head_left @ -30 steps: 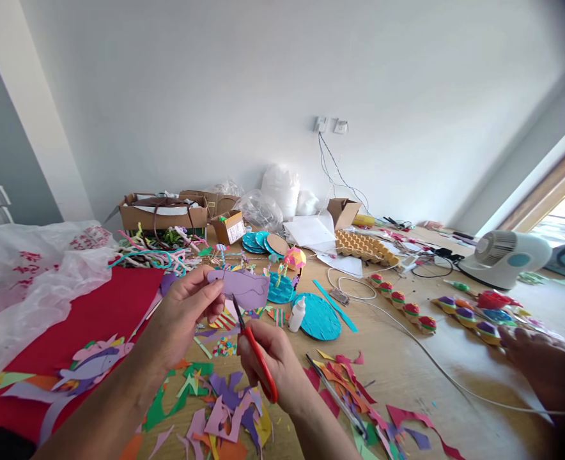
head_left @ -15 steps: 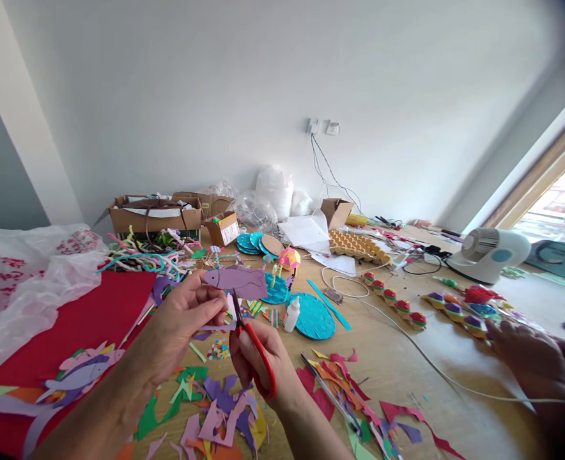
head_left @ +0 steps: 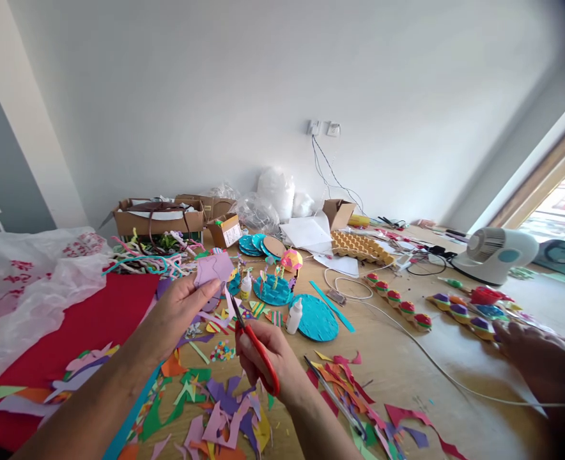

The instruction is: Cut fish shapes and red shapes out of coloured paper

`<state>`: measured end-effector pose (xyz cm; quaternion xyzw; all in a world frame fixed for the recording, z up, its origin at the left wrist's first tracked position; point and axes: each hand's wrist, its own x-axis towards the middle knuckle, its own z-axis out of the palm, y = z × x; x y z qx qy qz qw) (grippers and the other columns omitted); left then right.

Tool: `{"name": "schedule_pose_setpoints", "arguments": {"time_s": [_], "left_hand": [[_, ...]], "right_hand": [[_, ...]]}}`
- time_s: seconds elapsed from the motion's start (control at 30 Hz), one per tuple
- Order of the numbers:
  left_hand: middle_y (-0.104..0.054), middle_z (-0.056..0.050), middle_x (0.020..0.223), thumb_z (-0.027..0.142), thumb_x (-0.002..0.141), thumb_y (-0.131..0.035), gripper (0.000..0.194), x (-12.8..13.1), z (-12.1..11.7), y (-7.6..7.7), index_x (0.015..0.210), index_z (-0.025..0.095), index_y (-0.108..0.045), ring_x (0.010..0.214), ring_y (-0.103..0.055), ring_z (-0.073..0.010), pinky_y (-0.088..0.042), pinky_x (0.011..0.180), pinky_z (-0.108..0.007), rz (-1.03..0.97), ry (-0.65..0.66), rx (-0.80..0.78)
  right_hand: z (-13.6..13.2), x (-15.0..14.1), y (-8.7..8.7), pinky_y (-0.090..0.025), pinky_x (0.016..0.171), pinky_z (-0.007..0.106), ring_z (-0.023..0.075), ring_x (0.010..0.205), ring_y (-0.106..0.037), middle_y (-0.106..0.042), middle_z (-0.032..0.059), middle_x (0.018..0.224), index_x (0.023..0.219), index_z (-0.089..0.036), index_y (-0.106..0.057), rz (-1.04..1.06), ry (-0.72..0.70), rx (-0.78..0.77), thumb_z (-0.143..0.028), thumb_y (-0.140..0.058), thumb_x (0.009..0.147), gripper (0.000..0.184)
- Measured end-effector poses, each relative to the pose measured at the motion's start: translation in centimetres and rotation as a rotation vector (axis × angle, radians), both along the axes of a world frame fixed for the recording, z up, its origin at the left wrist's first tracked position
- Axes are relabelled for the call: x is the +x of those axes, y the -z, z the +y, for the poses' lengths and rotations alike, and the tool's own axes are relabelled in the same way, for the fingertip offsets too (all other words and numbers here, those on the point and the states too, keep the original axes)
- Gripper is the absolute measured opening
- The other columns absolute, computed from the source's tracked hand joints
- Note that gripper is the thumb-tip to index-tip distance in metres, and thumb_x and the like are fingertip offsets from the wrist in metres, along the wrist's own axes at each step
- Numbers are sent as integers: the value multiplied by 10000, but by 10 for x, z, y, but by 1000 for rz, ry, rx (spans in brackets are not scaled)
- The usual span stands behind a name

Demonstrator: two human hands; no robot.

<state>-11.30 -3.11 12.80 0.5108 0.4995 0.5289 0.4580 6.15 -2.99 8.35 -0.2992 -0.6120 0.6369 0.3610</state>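
My left hand (head_left: pixel 179 310) pinches a purple paper fish cut-out (head_left: pixel 213 269) and holds it up above the table, turned so its length points away from me. My right hand (head_left: pixel 263 358) grips red-handled scissors (head_left: pixel 254 348); their dark blades point up at the lower edge of the purple paper. Below both hands lies a heap of coloured paper scraps (head_left: pixel 220 409) on the wooden table (head_left: pixel 407 377).
A red sheet (head_left: pixel 95 319) with cut fish shapes lies left, a plastic bag (head_left: pixel 33 275) behind it. Teal discs (head_left: pixel 314 316), glue bottles (head_left: pixel 294 316), cardboard boxes (head_left: pixel 160 217), an egg tray (head_left: pixel 362 247) and a small fan (head_left: pixel 498 254) stand further back. Another person's hand (head_left: pixel 541 358) rests at right.
My left hand has rotated the purple fish from lying sideways to pointing away. The scissors stay at its lower edge. The view shifted slightly.
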Motion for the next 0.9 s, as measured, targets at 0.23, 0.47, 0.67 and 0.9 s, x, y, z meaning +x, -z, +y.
{"name": "schedule_pose_setpoints", "arguments": {"time_s": [0.23,0.47,0.67,0.9], "left_hand": [[-628,8,642,423,643,-746,328,4,-3,11,848,180,-665,556,-554,-162,-427,500,-247,-18,-82,-12],[-588,22,564,362,686,-752,227,20,-18,6,854,214,-716,517,-542,-154,-375,452,-219,-20,55,-61],[-617,8,604,362,684,-750,265,31,-24,6,916,233,-760,615,-594,-185,-425,490,-223,-2,53,-52],[-625,26,617,358,677,-774,263,31,-23,10,904,227,-747,609,-596,-161,-470,575,-234,-143,149,-174]], "right_hand": [[-6,18,-8,-273,436,219,83,392,-350,-445,-54,430,685,-180,-516,239,127,202,-587,-552,852,441],[-6,12,-17,-356,520,231,115,571,-435,-548,-24,679,753,-202,-521,133,465,226,-341,-781,658,310],[2,11,-12,-386,572,230,109,602,-448,-552,-34,720,826,-203,-550,243,380,132,-294,-776,655,297],[1,11,-16,-390,601,234,113,612,-481,-543,-46,674,785,-199,-508,289,307,79,-302,-811,616,362]]}}
